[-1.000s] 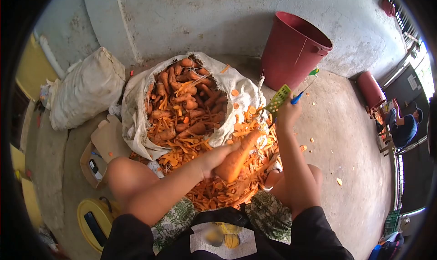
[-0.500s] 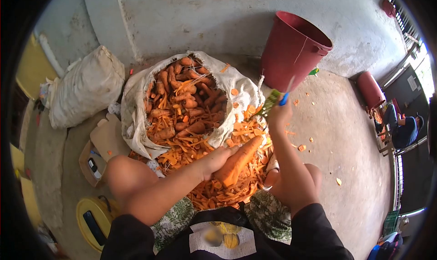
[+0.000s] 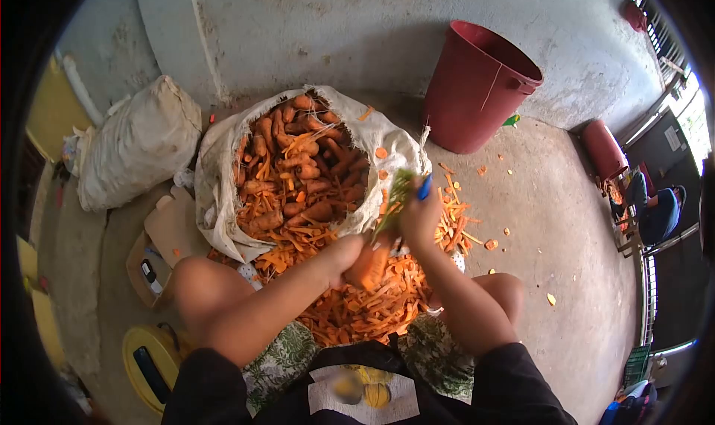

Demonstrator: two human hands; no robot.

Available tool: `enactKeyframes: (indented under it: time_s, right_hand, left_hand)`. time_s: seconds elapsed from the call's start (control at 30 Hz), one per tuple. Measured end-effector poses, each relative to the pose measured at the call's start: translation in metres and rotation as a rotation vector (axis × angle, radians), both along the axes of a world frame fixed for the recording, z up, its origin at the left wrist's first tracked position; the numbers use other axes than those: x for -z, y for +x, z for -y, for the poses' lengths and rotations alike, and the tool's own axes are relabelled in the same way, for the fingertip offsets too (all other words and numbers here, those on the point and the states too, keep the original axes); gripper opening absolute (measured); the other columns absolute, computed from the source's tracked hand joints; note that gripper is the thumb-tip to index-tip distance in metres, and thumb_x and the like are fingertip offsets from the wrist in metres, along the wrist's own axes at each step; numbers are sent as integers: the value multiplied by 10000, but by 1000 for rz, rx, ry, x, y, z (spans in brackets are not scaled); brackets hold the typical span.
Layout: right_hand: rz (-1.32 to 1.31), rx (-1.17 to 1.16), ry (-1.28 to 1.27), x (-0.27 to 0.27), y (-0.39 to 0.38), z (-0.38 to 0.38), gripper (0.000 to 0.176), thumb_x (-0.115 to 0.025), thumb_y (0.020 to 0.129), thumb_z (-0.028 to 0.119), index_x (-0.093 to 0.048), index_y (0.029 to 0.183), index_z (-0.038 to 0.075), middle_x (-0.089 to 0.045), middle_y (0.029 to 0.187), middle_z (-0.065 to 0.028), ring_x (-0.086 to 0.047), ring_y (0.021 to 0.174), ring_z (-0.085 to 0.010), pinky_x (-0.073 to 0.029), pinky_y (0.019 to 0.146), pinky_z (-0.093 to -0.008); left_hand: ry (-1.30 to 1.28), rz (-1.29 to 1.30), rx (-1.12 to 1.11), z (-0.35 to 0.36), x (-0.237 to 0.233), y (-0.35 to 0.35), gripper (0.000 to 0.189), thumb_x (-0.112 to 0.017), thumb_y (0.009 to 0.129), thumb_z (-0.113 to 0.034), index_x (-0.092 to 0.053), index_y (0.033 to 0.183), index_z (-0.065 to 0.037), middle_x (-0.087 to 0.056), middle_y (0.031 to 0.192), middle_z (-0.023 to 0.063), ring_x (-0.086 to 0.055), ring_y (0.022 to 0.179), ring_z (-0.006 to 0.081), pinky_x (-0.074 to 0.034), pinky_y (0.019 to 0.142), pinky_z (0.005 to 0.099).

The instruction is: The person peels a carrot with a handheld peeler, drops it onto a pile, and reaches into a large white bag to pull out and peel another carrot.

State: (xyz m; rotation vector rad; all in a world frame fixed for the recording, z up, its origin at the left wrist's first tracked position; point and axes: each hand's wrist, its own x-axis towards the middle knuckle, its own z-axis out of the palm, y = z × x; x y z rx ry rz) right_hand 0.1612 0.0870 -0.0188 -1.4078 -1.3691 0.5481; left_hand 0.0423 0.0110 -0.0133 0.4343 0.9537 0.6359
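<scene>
My left hand [image 3: 348,255] is closed around the thick end of a large carrot [image 3: 370,267], which it holds over a heap of orange peel strips [image 3: 372,306] between my legs. My right hand [image 3: 419,216] is closed on a green-and-blue peeling tool [image 3: 396,200]. The green part is blurred by motion and lies over the carrot's far end; a blue piece [image 3: 424,187] sticks out by the fingers. Just beyond both hands stands an open white woven sack [image 3: 216,183], full of carrots [image 3: 313,172] with peel strips among them.
A tall red bin [image 3: 473,90] stands by the wall. To the left are a closed white sack [image 3: 141,146], an open cardboard box [image 3: 175,228] and a yellow bucket [image 3: 134,343] with a dark phone [image 3: 152,374] on its lid. Another person [image 3: 659,213] sits far right.
My right hand has come down and left with the peeling tool, from beyond the carrot's tip to over the carrot. The carrot has tilted more upright in my left hand.
</scene>
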Motion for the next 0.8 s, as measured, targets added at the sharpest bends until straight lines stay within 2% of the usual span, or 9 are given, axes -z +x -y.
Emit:
enactKeyframes:
  time_s: [0.17,0.23,0.27,0.37,0.43,0.53,0.73,0.77,0.8]
  right_hand:
    - [186,398,67,5,59,-66,270,-477,862,242,-498,752,-4,-528,607,-150,-490,516,-220,-366,492,-366]
    - [-82,270,-45,-10,53,-55,259,-484,860,224,-485,750,-9,-506,577,-118,-458,498,-186,-357,476,-348]
    - [-181,165,51,-6,42,-48,252,-463,873,225,-498,729,20,-458,555,-12,-404,487,-88,-329,455,-273]
    - [-354,-185,-11,-28,-4,13,198,-465,874,203,-517,800,27,-452,565,16,-385,473,-58,-298,417,-215]
    - [-180,-287,-66,-17,-15,39,197,-482,860,205,-502,803,18,-548,607,-144,-538,527,-217,-390,478,-362]
    - [32,-262,-100,-12,-14,37,199,-497,848,208,-500,820,11,-531,601,-188,-534,525,-299,-387,488,-388]
    - [138,196,-140,-2,27,-37,192,-461,851,196,-522,841,14,-561,649,-184,-541,586,-351,-397,530,-424]
    - [169,307,22,21,50,-67,175,-459,851,187,-517,831,23,-566,659,-183,-544,597,-353,-395,527,-418]
    - [172,386,-92,7,61,-70,182,-466,851,180,-502,800,9,-557,627,-154,-539,553,-295,-393,514,-387]
  left_hand:
    - [73,105,10,9,-3,2,361,-277,922,-298,-437,1061,-5,-562,878,127,-591,714,182,-508,644,308]
    - [92,177,11,5,-3,-4,361,-280,922,-296,-435,1073,-6,-563,886,125,-591,718,186,-507,654,310]
    - [50,178,-73,1,2,-6,364,-287,920,-302,-435,1079,-9,-566,885,118,-592,719,187,-507,655,311]
    - [6,211,-221,-6,20,-5,345,-306,909,-297,-452,1061,-24,-570,894,98,-591,745,177,-508,660,319]
    - [61,318,-215,-7,20,-6,315,-310,901,-272,-466,1027,-30,-571,893,94,-590,753,173,-512,649,317]
    - [46,196,-242,-6,26,-1,303,-309,897,-265,-472,1007,-34,-569,870,96,-590,731,172,-517,613,306]
    - [185,-51,1,6,9,8,397,-255,923,-351,-438,1022,-12,-554,827,106,-580,699,171,-510,600,315]
    - [193,-98,1,12,7,13,398,-264,922,-357,-435,1029,-14,-552,844,116,-580,694,175,-507,612,319]
    - [176,-117,1,16,-2,16,393,-280,920,-358,-440,1026,-15,-552,854,113,-580,693,173,-505,620,316]
